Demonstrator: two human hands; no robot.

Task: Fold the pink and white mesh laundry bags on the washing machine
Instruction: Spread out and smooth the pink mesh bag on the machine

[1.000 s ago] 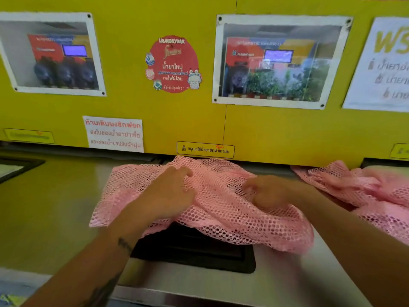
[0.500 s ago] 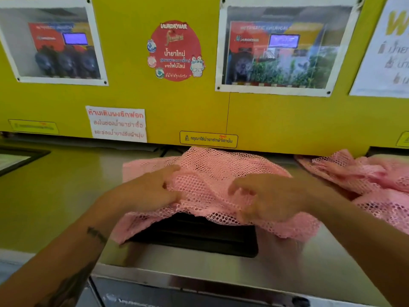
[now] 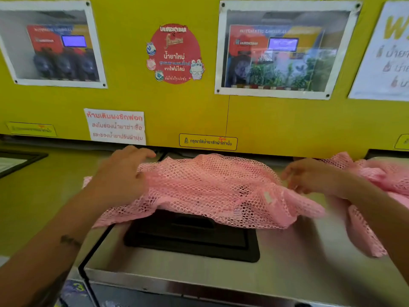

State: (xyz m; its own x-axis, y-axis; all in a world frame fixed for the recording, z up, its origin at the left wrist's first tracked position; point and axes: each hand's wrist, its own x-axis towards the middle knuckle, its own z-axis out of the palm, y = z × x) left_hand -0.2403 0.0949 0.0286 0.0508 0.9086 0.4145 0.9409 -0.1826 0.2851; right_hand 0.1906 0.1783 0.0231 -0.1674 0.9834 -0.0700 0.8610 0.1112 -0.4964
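Observation:
A pink mesh laundry bag [image 3: 210, 189] lies rumpled across the steel top of the washing machine [image 3: 177, 275], draped over the back of a black recessed lid [image 3: 194, 240]. My left hand [image 3: 121, 173] rests flat on the bag's left end, fingers spread toward the wall. My right hand [image 3: 309, 176] sits at the bag's right end with fingers curled on the mesh; whether it pinches the fabric is unclear. More pink mesh bags [image 3: 380, 180] lie heaped at the right, partly behind my right forearm.
A yellow wall panel [image 3: 177, 103] with stickers, notices and two framed windows rises right behind the machine. A neighbouring yellow-green machine top [image 3: 33, 196] lies to the left, with a dark framed opening [image 3: 15, 160] at the far left edge.
Both hands moved apart from the middle of the bag to its left and right ends, spreading the mesh wider. The camera came closer.

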